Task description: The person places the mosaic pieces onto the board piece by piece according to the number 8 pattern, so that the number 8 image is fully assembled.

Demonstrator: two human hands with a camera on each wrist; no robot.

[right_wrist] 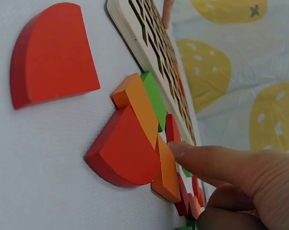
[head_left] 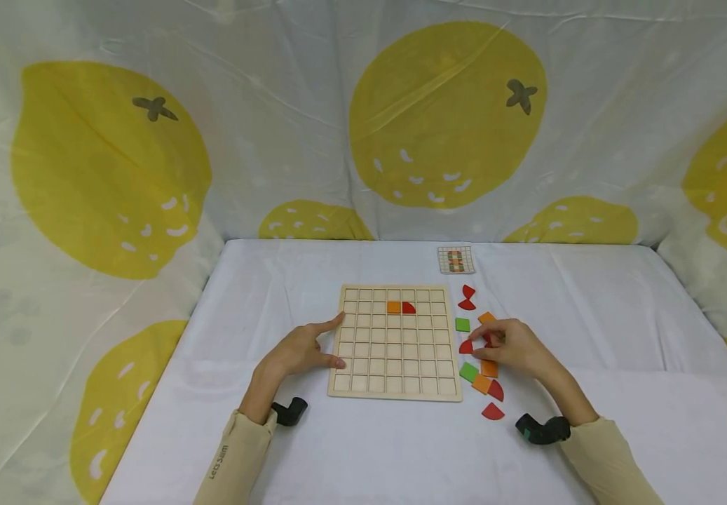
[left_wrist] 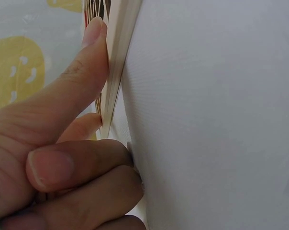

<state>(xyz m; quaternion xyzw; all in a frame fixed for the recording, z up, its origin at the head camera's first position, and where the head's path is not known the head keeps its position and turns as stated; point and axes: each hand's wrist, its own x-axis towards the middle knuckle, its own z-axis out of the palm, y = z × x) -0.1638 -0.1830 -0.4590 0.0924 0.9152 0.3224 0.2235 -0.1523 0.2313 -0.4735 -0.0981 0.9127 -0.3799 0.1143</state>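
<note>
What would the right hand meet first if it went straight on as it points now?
The right hand would probably meet the red piece between it and the board; whether hand and piece touch now is unclear.

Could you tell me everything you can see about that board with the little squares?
The board is a flat, squarish panel with rounded corners, pale and wood-like, its raised lines forming a grid of shallow compartments. It lies flat on the white cloth. In the second row from its far edge, an orange square and a red rounded piece fill neighbouring compartments; the others look empty. The left hand touches its left edge with thumb and index finger.
</note>
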